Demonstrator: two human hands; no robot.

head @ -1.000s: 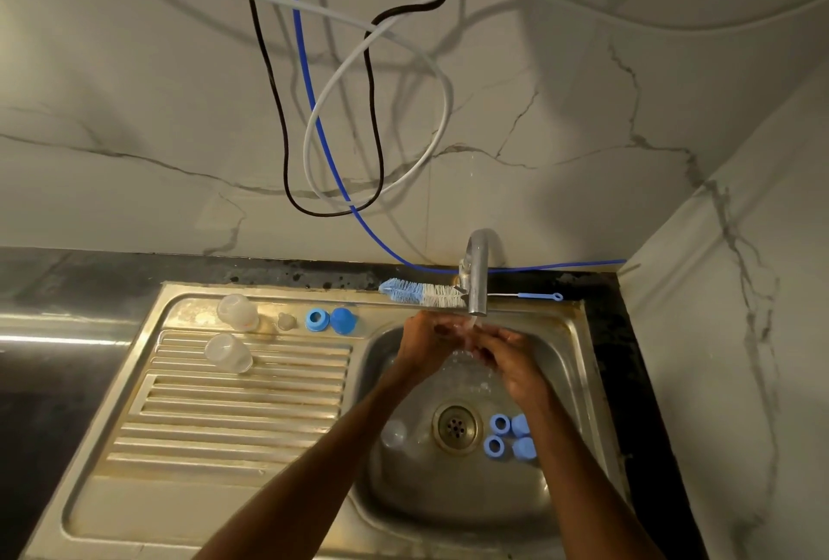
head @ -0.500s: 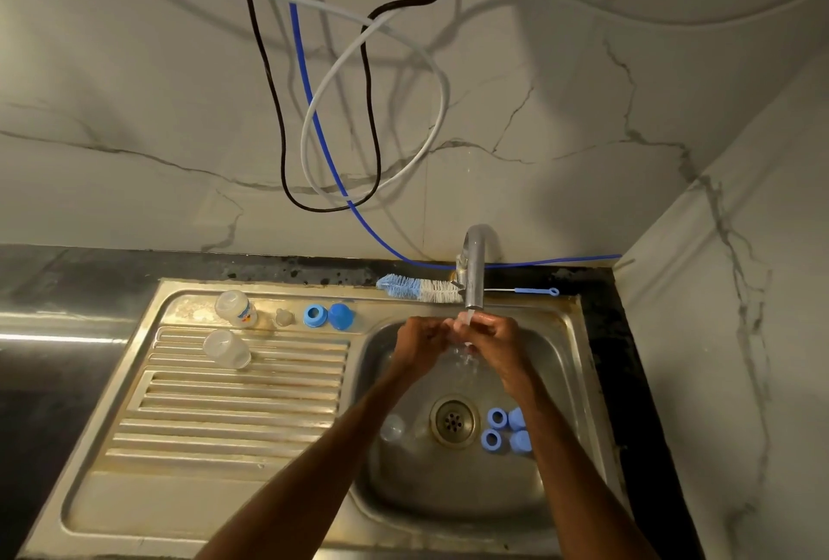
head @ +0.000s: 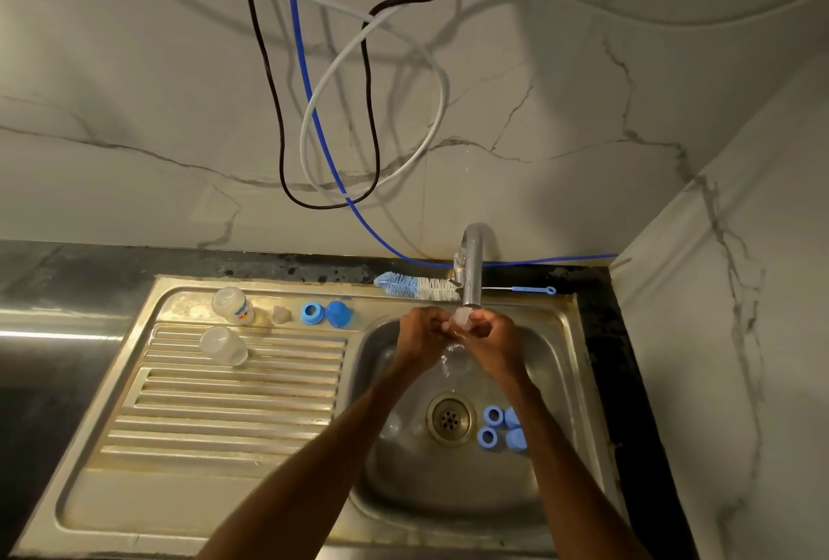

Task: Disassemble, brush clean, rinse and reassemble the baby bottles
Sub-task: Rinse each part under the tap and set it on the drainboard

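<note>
Under the tap, my left hand and my right hand together hold a small clear teat in the running water, fingers curled round it. Two clear bottles lie on the draining board, with another clear teat, a blue ring and a blue cap beside them. In the basin lie two blue rings, two blue caps partly hidden by my right arm, and a clear piece left of the drain.
A blue and white bottle brush and a thin blue-handled brush lie on the ledge behind the tap. Cables hang on the marble wall. A side wall closes the right. The ribbed draining board lies left.
Both hands have risen a little towards the spout and now hold the teat right under the water stream. The parts on the board and in the basin have not moved.
</note>
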